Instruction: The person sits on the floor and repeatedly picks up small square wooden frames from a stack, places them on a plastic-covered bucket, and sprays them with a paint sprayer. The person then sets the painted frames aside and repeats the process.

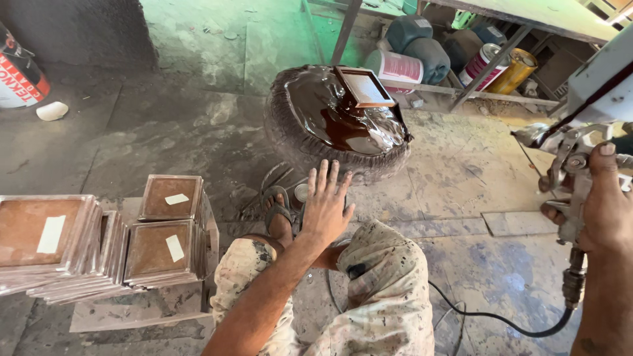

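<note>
Spraying step in hand, by our read: right hand [603, 204] is clamped round the grip of a spray gun [572, 161], thumb up along its side, nozzle facing left toward the tyre [336, 125]. Air hose [501, 320] runs from the gun's base down across the floor [165, 125].

Left hand [325, 204] is open, fingers spread, holding nothing. It hovers just short of the tyre's near edge, above our sandalled foot [278, 214]. We can't tell if it touches anything.

The small square frame [362, 88] sits tilted on top of the tyre, which is coated in glossy dark brown finish. Frame rim looks dark and wet; its centre panel is paler.

Stacks of similar square pieces [99, 244] with pale tape strips sit at our left on a low board, well apart from the tyre. Cans and tins [491, 66] lie on the shelf behind.

Judgement: the next move calls for the gun held square to the frame, and the left hand kept out of the spray line. Wet coating on the tyre means any grab at the frame should be by its edges.
</note>
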